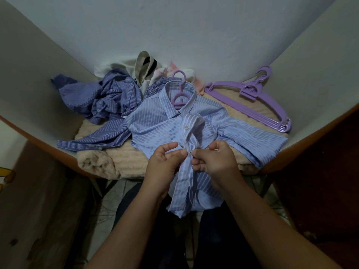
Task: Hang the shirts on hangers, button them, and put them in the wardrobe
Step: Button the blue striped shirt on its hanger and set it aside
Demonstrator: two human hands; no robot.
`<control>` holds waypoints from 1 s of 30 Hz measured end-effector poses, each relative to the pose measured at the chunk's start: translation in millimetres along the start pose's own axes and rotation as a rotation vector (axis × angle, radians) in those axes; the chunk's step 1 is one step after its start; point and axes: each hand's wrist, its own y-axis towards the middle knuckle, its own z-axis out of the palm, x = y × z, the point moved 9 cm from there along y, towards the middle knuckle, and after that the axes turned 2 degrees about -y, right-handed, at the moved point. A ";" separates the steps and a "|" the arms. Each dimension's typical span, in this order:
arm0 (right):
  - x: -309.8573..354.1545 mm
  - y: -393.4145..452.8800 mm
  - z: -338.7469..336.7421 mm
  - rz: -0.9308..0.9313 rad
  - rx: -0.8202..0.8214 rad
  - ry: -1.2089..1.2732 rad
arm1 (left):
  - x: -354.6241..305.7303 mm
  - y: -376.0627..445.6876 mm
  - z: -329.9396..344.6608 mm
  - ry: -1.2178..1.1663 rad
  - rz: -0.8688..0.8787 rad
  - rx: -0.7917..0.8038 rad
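Observation:
A light blue striped shirt (159, 123) lies face up on a beige blanket, with a purple hanger (179, 98) inside its collar and the hook poking out at the top. One button near the chest is fastened. My left hand (165, 166) pinches the left edge of the placket lower down. My right hand (215, 160) pinches the right edge at a small white button between the two thumbs. The shirt's hem hangs over the table's front edge toward me.
A crumpled darker blue striped shirt (104, 101) lies at the left. More clothes and a beige bag (143, 68) are heaped at the back. A stack of purple hangers (252, 101) lies at the right. The beige blanket (101, 162) covers the table; walls close in on both sides.

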 end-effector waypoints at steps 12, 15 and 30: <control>8.1 -2.3 6.1 -0.120 0.075 -0.098 | 0.4 -2.0 -0.2 -0.057 -0.023 -0.021; 14.1 -6.1 13.8 -0.203 0.146 -0.203 | -1.0 -1.8 2.5 -0.052 -0.004 0.011; 14.0 -1.6 9.6 -0.277 0.106 -0.454 | -14.2 -1.9 5.9 0.096 0.164 0.060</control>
